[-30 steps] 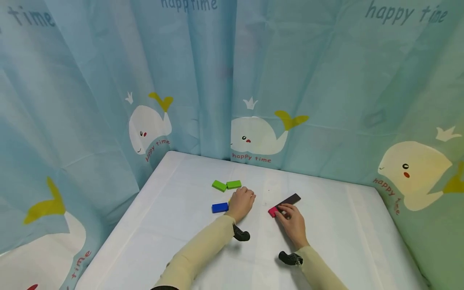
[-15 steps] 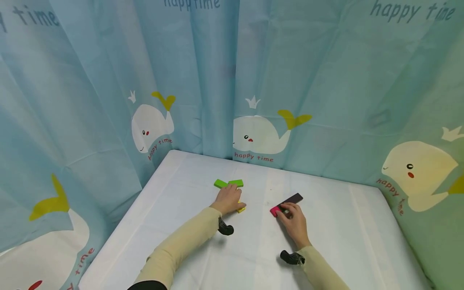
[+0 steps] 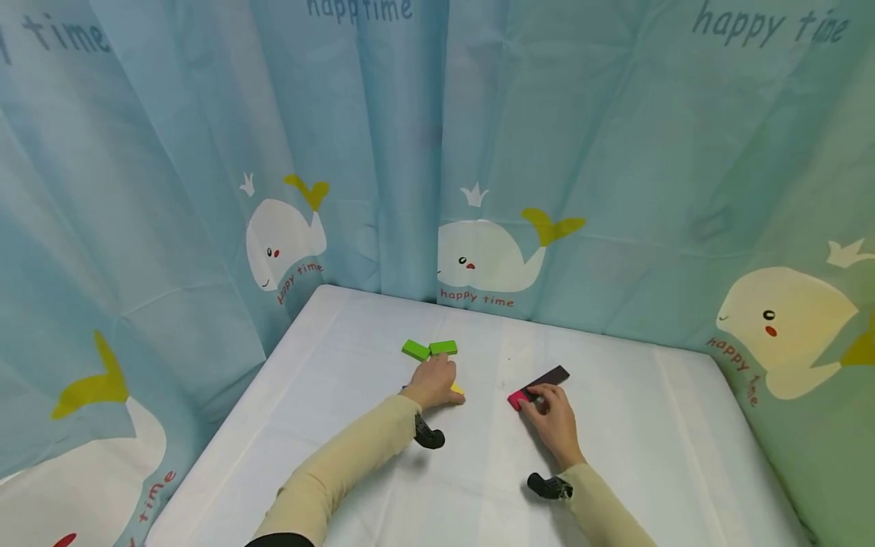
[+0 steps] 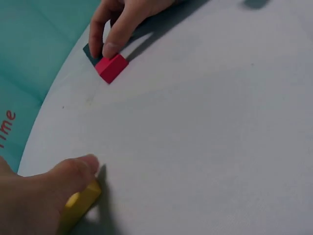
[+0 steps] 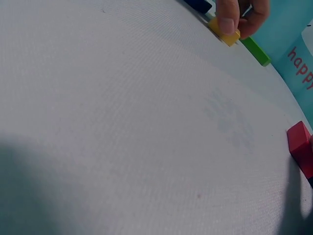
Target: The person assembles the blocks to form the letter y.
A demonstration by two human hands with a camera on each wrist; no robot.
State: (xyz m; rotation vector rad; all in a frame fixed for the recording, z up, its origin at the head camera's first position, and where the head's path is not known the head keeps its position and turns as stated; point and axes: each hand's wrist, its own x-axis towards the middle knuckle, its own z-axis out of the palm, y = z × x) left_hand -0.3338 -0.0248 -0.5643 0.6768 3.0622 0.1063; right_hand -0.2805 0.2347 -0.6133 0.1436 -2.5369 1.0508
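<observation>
My left hand [image 3: 435,381] pinches a yellow block [image 5: 224,33], its thumb on the near side and its fingers beyond. In the left wrist view the thumb lies along that yellow block [image 4: 80,208]. Most of a blue block [image 3: 405,387] is hidden behind this hand in the head view; the right wrist view shows the blue block [image 5: 198,5] beside the yellow one. With thumb and fingertips my right hand [image 3: 557,425] pinches a red block [image 3: 516,400]. A dark brown strip of block [image 3: 552,375] runs from the red block toward the back right, partly behind the fingers.
Two green blocks [image 3: 443,347] lie end to end at a slight angle, just beyond my left hand. All the blocks are on a white-covered table [image 3: 636,425]. A blue curtain [image 3: 383,152] with whale prints stands along the table's back and sides.
My left hand first moves left over the blue block, then shifts slightly right with its fingers on the yellow block. The right hand stays at the red block.
</observation>
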